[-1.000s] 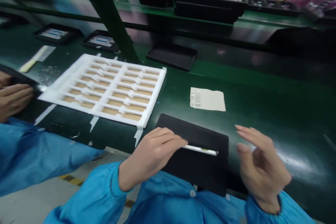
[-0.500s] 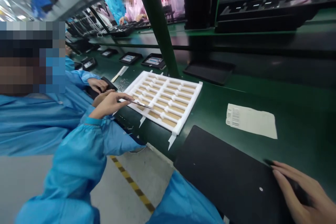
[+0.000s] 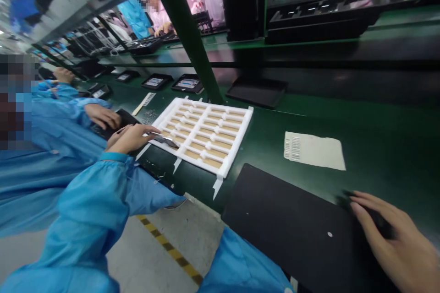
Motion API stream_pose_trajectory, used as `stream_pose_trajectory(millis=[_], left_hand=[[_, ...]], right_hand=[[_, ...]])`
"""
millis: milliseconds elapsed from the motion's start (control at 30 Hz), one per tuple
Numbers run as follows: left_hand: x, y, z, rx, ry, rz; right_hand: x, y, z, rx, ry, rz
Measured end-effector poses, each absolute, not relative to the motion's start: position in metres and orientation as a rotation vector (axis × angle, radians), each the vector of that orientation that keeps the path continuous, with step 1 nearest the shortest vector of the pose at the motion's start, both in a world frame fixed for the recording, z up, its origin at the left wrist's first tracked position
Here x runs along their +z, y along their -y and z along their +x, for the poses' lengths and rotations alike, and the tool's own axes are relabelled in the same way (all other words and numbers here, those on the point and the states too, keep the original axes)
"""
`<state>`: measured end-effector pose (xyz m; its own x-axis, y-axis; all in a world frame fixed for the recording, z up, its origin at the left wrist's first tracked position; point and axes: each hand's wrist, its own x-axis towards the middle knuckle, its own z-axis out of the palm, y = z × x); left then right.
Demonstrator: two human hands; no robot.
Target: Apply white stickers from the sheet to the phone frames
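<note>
My left hand (image 3: 132, 138) is closed on thin metal tweezers (image 3: 165, 140). Their tip lies at the near left edge of a white foam tray (image 3: 237, 139) whose slots hold tan strips. My right hand (image 3: 395, 238) lies at the bottom right with its fingers stretched over the right edge of a flat black panel (image 3: 292, 229), holding nothing I can make out. The panel lies at the near edge of the green bench, in front of me.
A paper label with barcodes (image 3: 314, 150) lies right of the tray. A co-worker's hand (image 3: 103, 116) rests on a dark device at the left. Black trays (image 3: 256, 91) sit further back, and a green post (image 3: 192, 41) rises behind the foam tray.
My left hand left the black panel and swung left to the foam tray with the tweezers. My right hand came down onto the panel's right edge. My view turned left.
</note>
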<state>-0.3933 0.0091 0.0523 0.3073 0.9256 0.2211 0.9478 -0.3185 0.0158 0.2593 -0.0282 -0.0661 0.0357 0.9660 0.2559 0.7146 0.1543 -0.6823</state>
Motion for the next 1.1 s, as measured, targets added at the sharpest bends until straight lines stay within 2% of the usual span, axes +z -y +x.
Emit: stream_pose_trajectory(millis=[133,233,333,433,500,633,833,1100], left_hand=[[0.06,-0.004,-0.357,-0.428,1.691,-2.266],[0.065,-0.002,-0.278,-0.591,1.692,-2.165],[0.053,-0.014,-0.155,-0.78,1.662,-2.572],[0.021,-0.046,-0.041,-0.77,1.501,-3.007],[-0.004,-0.074,0.004,-0.652,1.597,-3.075],[-0.039,-0.111,0.021,-0.632,1.853,-2.972],[-0.048,-0.113,0.004,-0.791,2.024,-2.829],[-0.049,-0.109,0.008,-1.248,2.187,-2.832]], right_hand=[[-0.068,0.015,0.267,0.411,1.746,-1.695],[-0.072,0.005,0.269,0.328,1.794,-1.742],[-0.078,-0.007,0.266,0.255,1.888,-1.766],[-0.084,-0.02,0.261,0.195,1.944,-1.784],[-0.088,-0.03,0.255,0.178,1.936,-1.767],[-0.087,-0.047,0.237,0.298,1.848,-1.669],[-0.073,-0.068,0.21,0.736,1.575,-1.45],[-0.067,-0.079,0.206,1.233,0.931,-1.233]])
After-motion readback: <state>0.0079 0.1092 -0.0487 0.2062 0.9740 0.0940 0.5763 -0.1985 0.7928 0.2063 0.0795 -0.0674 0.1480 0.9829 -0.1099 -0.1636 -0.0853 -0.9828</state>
